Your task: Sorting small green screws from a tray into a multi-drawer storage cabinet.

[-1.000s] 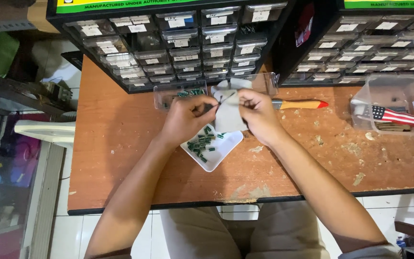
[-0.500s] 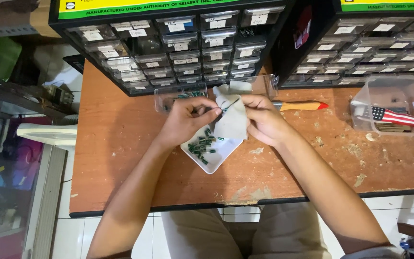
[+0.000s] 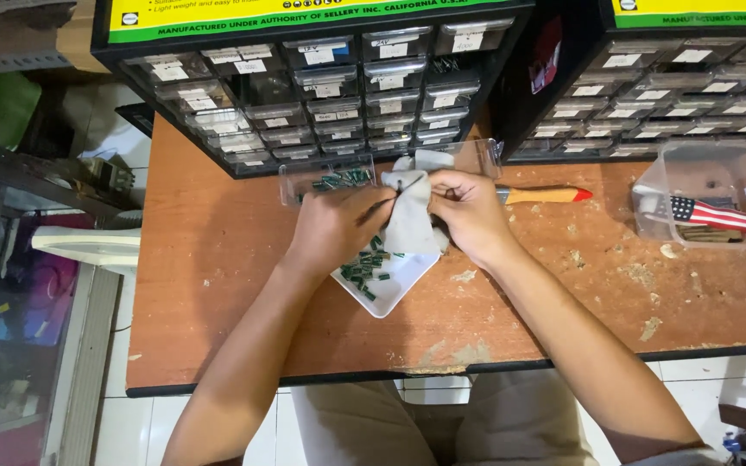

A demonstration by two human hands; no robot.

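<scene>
A: What surrounds the work area?

B: The table (image 3: 218,259) is orange-brown with a chipped surface. A black parts cabinet (image 3: 321,86) of small clear drawers stands along its rear edge, and a second cabinet (image 3: 675,86) stands to the right. A clear drawer (image 3: 330,179) removed from the cabinet lies on the table just behind the hands; it contains small green components. A screwdriver (image 3: 541,195) with an orange handle and red tip lies behind the right wrist. A clear plastic box (image 3: 718,173) sits at the far right, well apart from the hands, and holds a tool with a striped flag-pattern handle (image 3: 714,213).

A: What obstructs the view?

B: The hands and the cloth cover the rear part of the white tray (image 3: 390,276).

A: State the condition of the left hand (image 3: 338,229).

B: Its fingers are curled, with the fingertips pinched against the upper edge of the grey cloth (image 3: 409,220). Whether a component sits inside the pinch cannot be determined.

A: And the right hand (image 3: 468,211)?

B: It is clenched on the same cloth from the opposite side, the fingers bunching the fabric.

A: Where is the cloth?

B: It hangs between the two hands, directly above the white tray, which rests on the table and carries a scatter of green components (image 3: 364,263).
</scene>
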